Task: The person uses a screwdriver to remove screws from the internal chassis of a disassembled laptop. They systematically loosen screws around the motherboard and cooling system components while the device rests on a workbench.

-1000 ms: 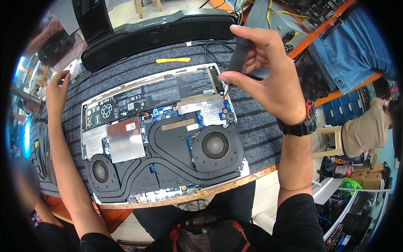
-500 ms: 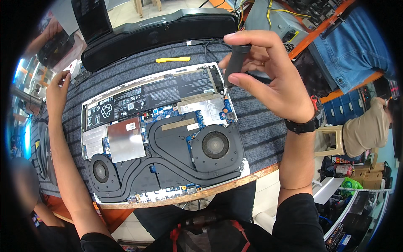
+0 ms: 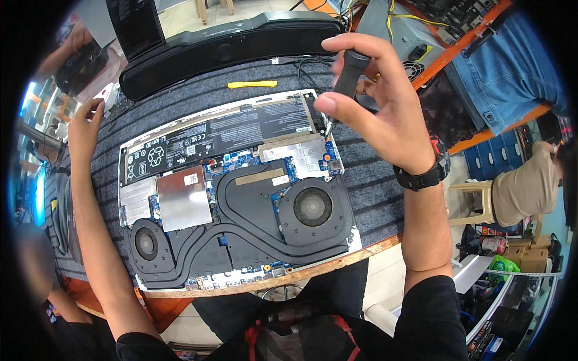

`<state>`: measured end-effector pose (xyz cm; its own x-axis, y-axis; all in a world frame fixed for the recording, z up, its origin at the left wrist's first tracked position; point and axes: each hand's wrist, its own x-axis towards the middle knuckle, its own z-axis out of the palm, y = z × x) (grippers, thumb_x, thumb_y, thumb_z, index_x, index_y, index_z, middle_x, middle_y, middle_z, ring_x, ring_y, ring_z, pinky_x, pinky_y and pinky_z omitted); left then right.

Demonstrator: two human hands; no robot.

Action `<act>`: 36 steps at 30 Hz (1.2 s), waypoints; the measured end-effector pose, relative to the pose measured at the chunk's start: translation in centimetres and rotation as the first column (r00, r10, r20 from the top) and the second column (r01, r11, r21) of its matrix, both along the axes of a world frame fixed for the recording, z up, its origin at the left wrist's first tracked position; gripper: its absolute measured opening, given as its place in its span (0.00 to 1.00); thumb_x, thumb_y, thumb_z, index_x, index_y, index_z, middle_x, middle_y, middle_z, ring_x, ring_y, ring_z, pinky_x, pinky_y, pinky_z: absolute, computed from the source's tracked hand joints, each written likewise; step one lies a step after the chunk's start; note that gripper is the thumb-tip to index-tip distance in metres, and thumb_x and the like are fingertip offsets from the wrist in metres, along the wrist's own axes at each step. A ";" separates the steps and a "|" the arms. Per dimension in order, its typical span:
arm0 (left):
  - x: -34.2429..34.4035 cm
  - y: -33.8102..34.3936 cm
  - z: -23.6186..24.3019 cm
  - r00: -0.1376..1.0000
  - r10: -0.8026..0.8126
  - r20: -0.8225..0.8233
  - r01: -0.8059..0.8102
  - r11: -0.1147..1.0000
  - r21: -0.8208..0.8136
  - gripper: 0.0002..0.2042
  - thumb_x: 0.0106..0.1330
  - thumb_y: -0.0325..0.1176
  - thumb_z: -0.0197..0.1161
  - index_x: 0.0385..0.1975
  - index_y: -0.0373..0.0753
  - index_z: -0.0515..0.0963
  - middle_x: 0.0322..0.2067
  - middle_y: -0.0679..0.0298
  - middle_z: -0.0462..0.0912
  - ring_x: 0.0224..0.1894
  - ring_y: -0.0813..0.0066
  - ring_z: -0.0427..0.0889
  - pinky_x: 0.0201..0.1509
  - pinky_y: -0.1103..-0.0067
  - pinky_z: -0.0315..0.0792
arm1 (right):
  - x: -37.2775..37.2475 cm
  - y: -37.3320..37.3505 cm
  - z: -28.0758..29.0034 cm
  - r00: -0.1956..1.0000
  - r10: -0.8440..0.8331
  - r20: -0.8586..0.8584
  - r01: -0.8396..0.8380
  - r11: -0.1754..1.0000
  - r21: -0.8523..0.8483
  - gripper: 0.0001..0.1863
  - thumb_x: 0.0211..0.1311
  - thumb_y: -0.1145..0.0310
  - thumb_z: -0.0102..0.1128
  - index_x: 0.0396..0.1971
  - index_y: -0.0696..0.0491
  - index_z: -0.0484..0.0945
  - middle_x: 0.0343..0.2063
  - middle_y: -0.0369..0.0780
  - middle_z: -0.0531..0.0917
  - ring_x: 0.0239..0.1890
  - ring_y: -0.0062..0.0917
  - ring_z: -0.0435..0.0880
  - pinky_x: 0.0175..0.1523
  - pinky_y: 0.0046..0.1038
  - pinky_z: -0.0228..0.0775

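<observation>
Currently, head view: opened laptop (image 3: 247, 207) lies on grey mat (image 3: 376, 186), battery (image 3: 226, 135) on its far side. Right hand (image 3: 385, 111) holds screwdriver (image 3: 349, 75) loosely, thumb and forefinger spread, tip by the far right edge; contact unclear. Left hand (image 3: 87, 123) curls at far left; cannot tell whether it grips anything. Judged risk: tilted, lightly held shaft slips, scratching battery or blue circuit board (image 3: 333, 155).

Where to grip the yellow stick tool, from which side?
Probably pinch the yellow stick tool mid-length, from above, across its long edges: it lies flat, running left to right, narrower between its ends, with the black soundbar beyond and the open laptop nearer.
</observation>
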<state>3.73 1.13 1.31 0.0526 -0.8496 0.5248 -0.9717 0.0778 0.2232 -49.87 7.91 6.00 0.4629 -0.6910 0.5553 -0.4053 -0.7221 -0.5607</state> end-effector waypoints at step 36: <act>-0.1 -0.2 -0.1 1.000 -0.006 -0.018 0.006 1.000 0.016 0.13 0.71 0.37 0.64 0.46 0.35 0.84 0.34 0.59 0.87 0.35 0.74 0.81 0.44 0.76 0.74 | -0.7 -0.2 0.2 0.977 0.047 0.207 -0.070 0.992 0.107 0.27 0.63 0.76 0.70 0.61 0.57 0.72 0.49 0.40 0.81 0.47 0.18 0.81 0.51 0.21 0.74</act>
<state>3.64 0.97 1.23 0.0567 -0.8583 0.5100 -0.9671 0.0798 0.2417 -50.58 7.67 6.19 0.3896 -0.7296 0.5620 -0.2332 -0.6685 -0.7062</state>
